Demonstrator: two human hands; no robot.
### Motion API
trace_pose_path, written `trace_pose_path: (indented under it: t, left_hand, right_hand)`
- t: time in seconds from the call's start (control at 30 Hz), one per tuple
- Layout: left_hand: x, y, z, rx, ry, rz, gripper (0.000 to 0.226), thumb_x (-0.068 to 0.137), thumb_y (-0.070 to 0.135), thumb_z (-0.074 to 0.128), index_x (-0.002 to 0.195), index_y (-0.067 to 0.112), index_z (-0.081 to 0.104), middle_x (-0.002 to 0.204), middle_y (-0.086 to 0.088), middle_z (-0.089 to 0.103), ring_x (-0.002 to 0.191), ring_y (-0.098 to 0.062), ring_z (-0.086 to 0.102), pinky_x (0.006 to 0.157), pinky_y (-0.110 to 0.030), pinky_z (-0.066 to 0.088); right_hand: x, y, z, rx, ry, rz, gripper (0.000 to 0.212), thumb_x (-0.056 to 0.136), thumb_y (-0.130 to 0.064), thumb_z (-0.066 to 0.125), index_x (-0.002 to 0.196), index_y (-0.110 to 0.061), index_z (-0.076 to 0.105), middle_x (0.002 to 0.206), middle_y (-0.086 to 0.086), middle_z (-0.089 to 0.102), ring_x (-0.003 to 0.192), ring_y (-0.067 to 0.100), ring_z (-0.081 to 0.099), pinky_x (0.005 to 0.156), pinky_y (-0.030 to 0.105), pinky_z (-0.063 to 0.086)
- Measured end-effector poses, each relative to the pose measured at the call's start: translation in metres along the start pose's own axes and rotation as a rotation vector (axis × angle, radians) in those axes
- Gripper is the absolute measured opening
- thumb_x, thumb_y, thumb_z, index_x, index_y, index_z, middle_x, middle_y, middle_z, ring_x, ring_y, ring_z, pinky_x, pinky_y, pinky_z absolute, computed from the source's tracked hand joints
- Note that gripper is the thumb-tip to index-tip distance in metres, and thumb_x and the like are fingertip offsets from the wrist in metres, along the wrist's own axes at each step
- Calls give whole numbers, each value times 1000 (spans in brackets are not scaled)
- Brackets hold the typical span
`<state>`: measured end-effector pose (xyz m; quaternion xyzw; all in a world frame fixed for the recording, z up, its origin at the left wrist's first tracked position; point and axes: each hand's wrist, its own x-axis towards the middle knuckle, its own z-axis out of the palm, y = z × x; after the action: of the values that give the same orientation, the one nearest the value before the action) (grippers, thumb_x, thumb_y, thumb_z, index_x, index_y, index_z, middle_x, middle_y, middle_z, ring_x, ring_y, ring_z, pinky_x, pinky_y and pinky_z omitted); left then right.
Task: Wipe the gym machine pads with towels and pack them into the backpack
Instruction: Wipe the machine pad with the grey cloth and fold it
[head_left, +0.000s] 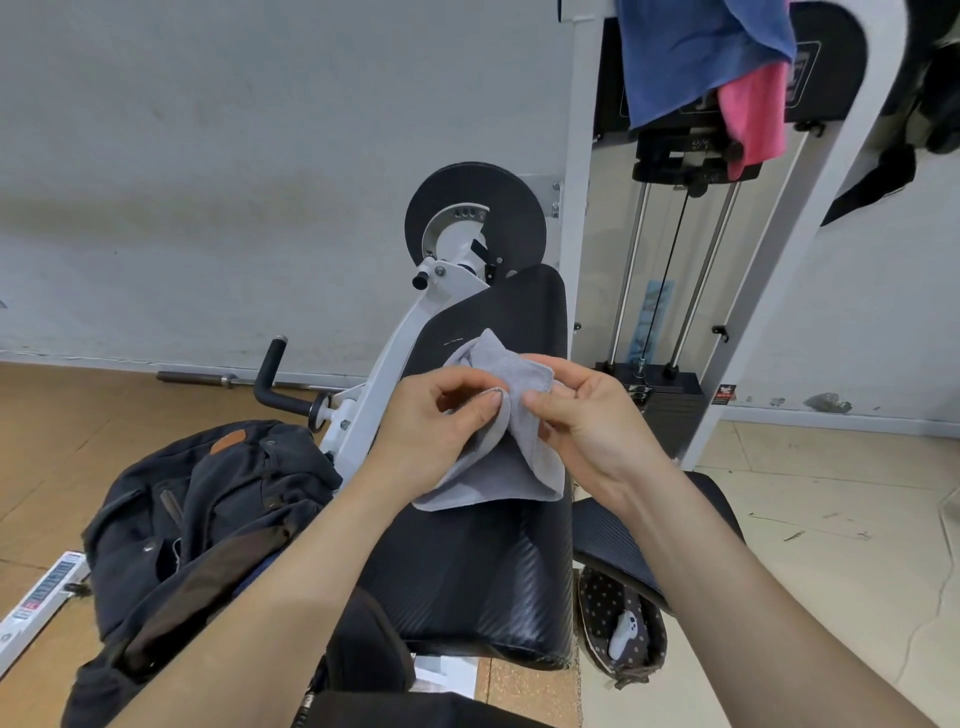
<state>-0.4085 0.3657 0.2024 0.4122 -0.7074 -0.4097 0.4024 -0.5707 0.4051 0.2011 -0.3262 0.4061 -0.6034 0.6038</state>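
Grey towel (498, 441) pinched by left hand (441, 431) and right hand (587, 421) above pad (483, 571). Risk: pinch lost (thin fold), towel dropped beside pad, missing backpack (208, 509).

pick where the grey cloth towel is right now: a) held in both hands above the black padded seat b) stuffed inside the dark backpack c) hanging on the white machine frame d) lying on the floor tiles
a: the left hand and right hand both pinch the grey cloth towel above the black padded seat, while the dark backpack sits apart on the left.
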Motion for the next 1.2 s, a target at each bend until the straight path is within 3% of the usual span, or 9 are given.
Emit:
trace_pose_path:
  t: [0.13, 0.27, 0.5, 0.77, 0.9, 1.03, 1.13, 1.2]
  left_hand:
    - [5, 10, -4, -105, 21, 9, 12, 90, 8, 66, 86, 17, 74, 80, 1, 72, 75, -11, 64, 72, -23, 51]
    - [11, 25, -4, -123, -4, 36, 10, 89, 8, 67, 86, 15, 73, 74, 2, 69, 64, -6, 59, 62, -18, 47]
    - [15, 27, -8, -21, 47, 86, 12, 81, 11, 76, 79, 23, 75, 78, 3, 73, 75, -12, 65, 74, -29, 55]
    - [18, 31, -5, -22, 135, 100, 9, 82, 14, 76, 78, 21, 72, 72, 0, 69, 67, -10, 60, 66, -25, 50]
    - [20, 30, -3, -48, 107, 125, 22, 84, 14, 73, 96, 32, 71, 69, 6, 59, 67, -8, 55, 66, -21, 47]
    - [21, 32, -4, 27, 111, 219, 20, 84, 12, 72, 92, 31, 74, 85, 14, 69, 82, -6, 64, 74, -19, 48]
    - [25, 38, -4, 179, 165, 317, 23, 82, 10, 70, 83, 33, 68, 85, 11, 65, 79, -6, 60, 70, -18, 48]
    - [29, 43, -5, 238, 220, 365, 24, 82, 8, 66, 81, 32, 63, 86, 9, 60, 78, -4, 57, 65, -17, 46]
  right_hand:
    - [-2, -5, 6, -151, 160, -135, 14, 86, 5, 65, 89, -8, 67, 84, 17, 72, 78, 26, 66, 82, 42, 55]
    - [-5, -12, 16, -212, 109, -189, 8, 85, -3, 70, 92, -4, 72, 86, 15, 75, 79, 24, 72, 78, 35, 59]
    - [-7, -19, 19, -444, 111, -288, 17, 91, -3, 64, 101, -9, 76, 92, 5, 77, 90, 16, 73, 88, 41, 57]
    - [-8, -25, 25, -579, 98, -417, 22, 91, 0, 62, 99, -15, 76, 89, -10, 75, 87, 1, 70, 80, 20, 56]
    - [-8, -25, 25, -590, 57, -446, 23, 90, 2, 61, 99, -13, 76, 90, -11, 74, 87, 0, 70, 79, 15, 53]
    - [-6, -27, 23, -577, 52, -448, 21, 89, 1, 64, 95, -14, 76, 86, -7, 76, 86, 4, 71, 80, 20, 56]
    - [-4, -27, 25, -409, 66, -380, 14, 87, -1, 67, 98, -9, 71, 83, 4, 76, 84, 15, 73, 82, 29, 58]
    - [2, -23, 26, -443, 103, -361, 17, 83, -1, 69, 96, -12, 67, 81, 3, 75, 79, 16, 71, 77, 29, 57]
